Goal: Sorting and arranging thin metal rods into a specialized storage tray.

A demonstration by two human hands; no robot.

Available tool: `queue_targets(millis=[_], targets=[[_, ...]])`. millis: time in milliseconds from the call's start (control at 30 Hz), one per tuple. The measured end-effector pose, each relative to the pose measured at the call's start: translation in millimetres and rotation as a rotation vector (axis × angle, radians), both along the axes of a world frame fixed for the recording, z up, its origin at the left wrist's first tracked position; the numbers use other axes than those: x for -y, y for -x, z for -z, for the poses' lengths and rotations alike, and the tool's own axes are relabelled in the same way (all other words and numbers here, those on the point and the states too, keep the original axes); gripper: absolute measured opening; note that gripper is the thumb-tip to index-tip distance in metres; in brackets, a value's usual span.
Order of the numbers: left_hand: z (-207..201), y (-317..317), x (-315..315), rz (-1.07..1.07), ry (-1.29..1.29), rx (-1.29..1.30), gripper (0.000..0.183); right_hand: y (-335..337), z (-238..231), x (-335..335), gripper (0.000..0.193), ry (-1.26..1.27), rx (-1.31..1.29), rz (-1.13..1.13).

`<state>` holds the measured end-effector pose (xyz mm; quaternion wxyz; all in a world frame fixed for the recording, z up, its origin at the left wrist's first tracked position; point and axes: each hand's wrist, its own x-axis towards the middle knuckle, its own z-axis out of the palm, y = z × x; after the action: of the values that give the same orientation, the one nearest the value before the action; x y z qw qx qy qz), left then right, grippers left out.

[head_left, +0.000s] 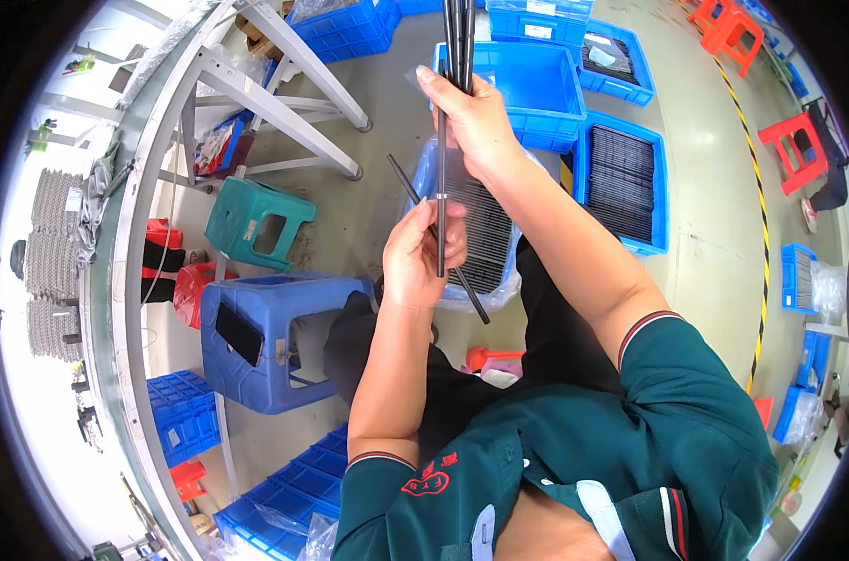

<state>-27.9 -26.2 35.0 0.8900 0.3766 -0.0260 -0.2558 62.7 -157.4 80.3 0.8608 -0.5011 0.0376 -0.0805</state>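
My right hand (pixel 478 120) is closed around a bundle of thin black rods (pixel 458 37) that sticks up past the top of the picture. One separate black rod (pixel 441 159), with a small pale band, runs down from my right thumb to the fingers of my left hand (pixel 422 241). My left hand is closed, and a second black rod (pixel 470 297) passes slantwise through it. Below both hands stands a plastic-lined bin (pixel 506 285) filled with rows of similar dark rods, partly hidden by my hands and forearm.
Ahead is a blue bin (pixel 574 122); right of it, another blue bin (pixel 661 196) holds dark rods. On my left are a blue stool (pixel 284 299) with a dark phone (pixel 239 334), a green stool (pixel 242 220) and a metal table frame (pixel 265 103). Red stools (pixel 791 145) stand far right.
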Motion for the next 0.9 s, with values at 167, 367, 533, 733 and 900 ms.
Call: queue_targets(millis=[167,367,533,733,900], targets=[[0.9,2.1,-0.4,-0.057,-0.037,0.024,0.033,0.3,-0.6,-1.3,0.028,0.015,0.005,0.012],[-5.5,5.7,3.4,-0.168,-0.282,0.102,0.018,-3.0,4.8,-3.5,0.028,0.096,0.050,0.082],[-7.7,7.9,3.3,-0.140,-0.330,0.182,0.014,-4.7,7.2,-2.6,0.030,0.147,0.083,0.117],[-10.5,5.4,-0.8,-0.054,-0.202,0.137,0.017,-5.8,4.5,-0.7,0.031,0.179,0.061,0.122],[-13.8,7.0,2.2,-0.065,-0.154,0.079,0.019,-3.0,0.9,-0.2,0.029,0.068,0.042,0.074]])
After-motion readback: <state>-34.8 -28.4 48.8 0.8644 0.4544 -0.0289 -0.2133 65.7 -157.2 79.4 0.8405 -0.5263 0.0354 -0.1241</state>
